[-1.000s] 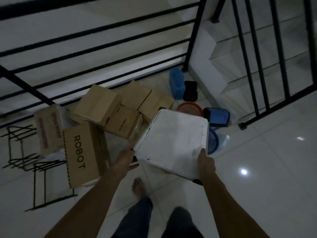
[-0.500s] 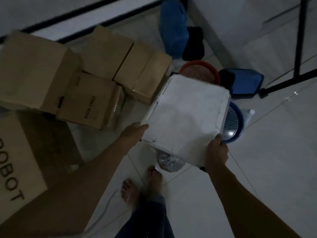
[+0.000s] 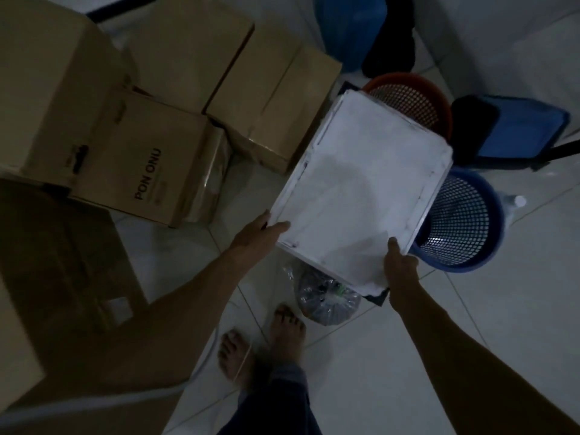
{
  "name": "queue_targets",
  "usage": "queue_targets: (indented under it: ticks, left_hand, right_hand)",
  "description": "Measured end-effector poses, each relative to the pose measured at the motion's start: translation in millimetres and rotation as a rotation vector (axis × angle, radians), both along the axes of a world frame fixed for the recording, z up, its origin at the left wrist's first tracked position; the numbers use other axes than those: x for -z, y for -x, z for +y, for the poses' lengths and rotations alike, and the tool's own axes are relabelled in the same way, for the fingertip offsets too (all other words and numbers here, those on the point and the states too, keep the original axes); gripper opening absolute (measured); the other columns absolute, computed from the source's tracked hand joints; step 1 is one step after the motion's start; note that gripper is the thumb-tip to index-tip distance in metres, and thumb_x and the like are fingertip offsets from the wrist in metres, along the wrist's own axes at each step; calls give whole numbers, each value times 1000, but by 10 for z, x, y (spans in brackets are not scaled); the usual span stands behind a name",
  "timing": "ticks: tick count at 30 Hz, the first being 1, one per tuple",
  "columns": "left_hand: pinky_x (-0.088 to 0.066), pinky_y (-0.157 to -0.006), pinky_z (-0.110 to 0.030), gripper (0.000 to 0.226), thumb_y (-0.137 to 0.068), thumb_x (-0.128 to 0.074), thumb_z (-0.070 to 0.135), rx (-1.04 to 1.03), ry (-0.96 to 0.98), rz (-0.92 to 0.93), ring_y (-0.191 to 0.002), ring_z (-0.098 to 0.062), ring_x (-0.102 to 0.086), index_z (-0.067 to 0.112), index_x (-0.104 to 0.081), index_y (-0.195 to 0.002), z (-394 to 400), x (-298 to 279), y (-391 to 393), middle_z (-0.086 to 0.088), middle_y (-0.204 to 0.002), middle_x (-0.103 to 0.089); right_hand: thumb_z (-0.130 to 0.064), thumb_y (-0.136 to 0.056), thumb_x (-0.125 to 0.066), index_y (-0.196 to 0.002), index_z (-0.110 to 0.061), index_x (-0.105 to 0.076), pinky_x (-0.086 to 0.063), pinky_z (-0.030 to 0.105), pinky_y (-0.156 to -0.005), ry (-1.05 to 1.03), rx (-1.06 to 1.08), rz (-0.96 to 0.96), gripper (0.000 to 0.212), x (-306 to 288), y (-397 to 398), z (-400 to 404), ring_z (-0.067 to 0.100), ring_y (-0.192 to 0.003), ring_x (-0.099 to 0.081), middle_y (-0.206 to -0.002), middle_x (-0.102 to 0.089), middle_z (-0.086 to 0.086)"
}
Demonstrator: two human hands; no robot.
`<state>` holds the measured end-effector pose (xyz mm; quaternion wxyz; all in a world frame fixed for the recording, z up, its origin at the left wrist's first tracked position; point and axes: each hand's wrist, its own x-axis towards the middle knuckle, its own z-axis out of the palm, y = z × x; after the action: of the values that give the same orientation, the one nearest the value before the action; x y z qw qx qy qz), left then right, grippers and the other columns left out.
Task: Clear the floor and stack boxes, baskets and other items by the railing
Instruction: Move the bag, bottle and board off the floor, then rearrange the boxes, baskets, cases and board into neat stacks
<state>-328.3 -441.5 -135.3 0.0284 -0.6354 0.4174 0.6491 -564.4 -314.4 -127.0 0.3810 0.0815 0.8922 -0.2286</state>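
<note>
I hold a flat white box (image 3: pixel 361 189) above the floor, tilted, its far end over an orange mesh basket (image 3: pixel 411 98). My left hand (image 3: pixel 259 237) grips its near left corner, thumb on top. My right hand (image 3: pixel 400 268) grips its near right edge. A blue mesh basket (image 3: pixel 464 224) stands on the floor just right of the box. Brown cardboard boxes lie to the left: one marked PON ONU (image 3: pixel 150 164), another behind it (image 3: pixel 276 98), a large one at far left (image 3: pixel 47 73).
A clear plastic bag (image 3: pixel 326 296) lies on the tiles under the white box, by my bare feet (image 3: pixel 260 340). A blue bag (image 3: pixel 521 130) and a blue container (image 3: pixel 348 29) with a black item (image 3: pixel 389 51) sit at the back. A big box (image 3: pixel 56 277) is close at left.
The view has dropped and closed in on the floor pile; the railing has left the frame. Both hands keep the white box, now lower and nearer the baskets.
</note>
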Motion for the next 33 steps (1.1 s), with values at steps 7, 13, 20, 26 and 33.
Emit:
queue_targets:
  ticks: [7, 13, 20, 26, 33]
  left_hand:
    - [-35, -113, -33, 70, -88, -62, 61, 121, 12, 42, -144, -22, -38, 35, -41, -150, 25, -637, -172, 2, -160, -34]
    - [-46, -92, -25, 40, -94, -63, 46, 15, 18, 43, -116, -12, -56, 31, -63, -131, 16, -1813, -581, 7, -132, -60]
    - [-42, -109, -40, 47, -79, -69, 48, -257, 67, 41, -122, -27, -57, 25, -66, -120, 344, -3414, -1489, -6, -136, -59]
    - [-51, -82, -27, 26, -100, -58, 32, -319, 263, -49, -98, -20, -64, 21, -66, -123, 890, -4367, -2175, -7, -117, -67]
    - [-55, -91, -33, 36, -90, -68, 44, -363, 436, -214, -102, -20, -66, 27, -68, -122, 1653, -5118, -2974, -3, -118, -68]
  right_hand:
    - [-42, -98, -57, -149, 12, -15, -33, 43, -112, -87, -409, 62, 85, -536, -177, -185, 43, -140, -35, -152, -31, 32]
    - [-36, -97, -60, -149, 3, -22, -39, 49, -107, 10, -701, 126, 76, -1568, -621, -290, 44, -135, -39, -150, -33, 30]
    - [-36, -98, -58, -147, -1, -30, -42, 46, -103, 150, -992, 180, 66, -3001, -1351, -395, 38, -129, -44, -144, -41, 24]
    - [-43, -99, -52, -149, -9, -30, -42, 47, -104, 263, -1321, 173, 64, -3964, -2060, -315, 32, -132, -40, -146, -39, 16]
    - [-39, -101, -49, -150, -11, -30, -43, 45, -101, 402, -1561, 98, 60, -4837, -2866, -44, 37, -130, -43, -147, -39, 18]
